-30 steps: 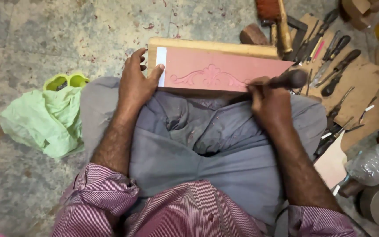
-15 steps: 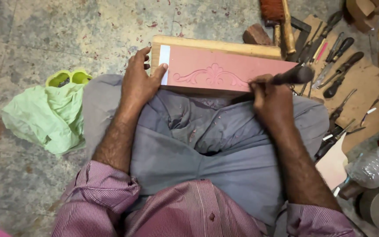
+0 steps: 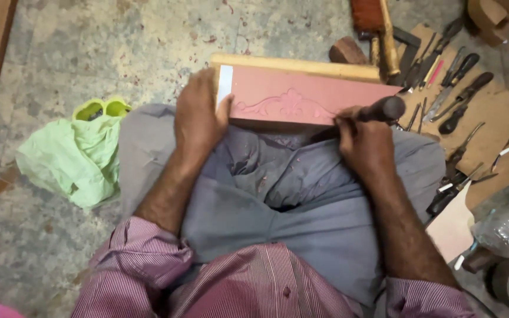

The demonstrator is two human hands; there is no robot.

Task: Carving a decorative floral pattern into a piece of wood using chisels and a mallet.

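You are sitting on a mottled grey stone floor (image 3: 89, 47), knees spread, with the work across your lap in the upper middle of the frame. The pink carving block (image 3: 307, 100) lies against a pale wooden strip (image 3: 296, 66) along its far edge. Your left hand (image 3: 198, 118) presses flat over the block's left end, fingers spread and gripping nothing, just steadying it. Your right hand (image 3: 363, 144) is clenched around a dark-handled carving tool (image 3: 384, 109) at the block's lower right edge.

By the look of it, the work is partly done: a scrolling leaf motif (image 3: 287, 107) already stands out in the middle of the pink face, while the areas to its left and right look plain and smooth. How deep the cut goes is hard to judge.

The tool's blade is hidden behind your right fingers, so you cannot see where its tip meets the block. At the right of the frame, a row of chisels (image 3: 455, 88) lies on cardboard (image 3: 496, 129), and a plastic bottle (image 3: 508, 227) is cut off by the edge. A green cloth (image 3: 72, 159) lies crumpled at the left.
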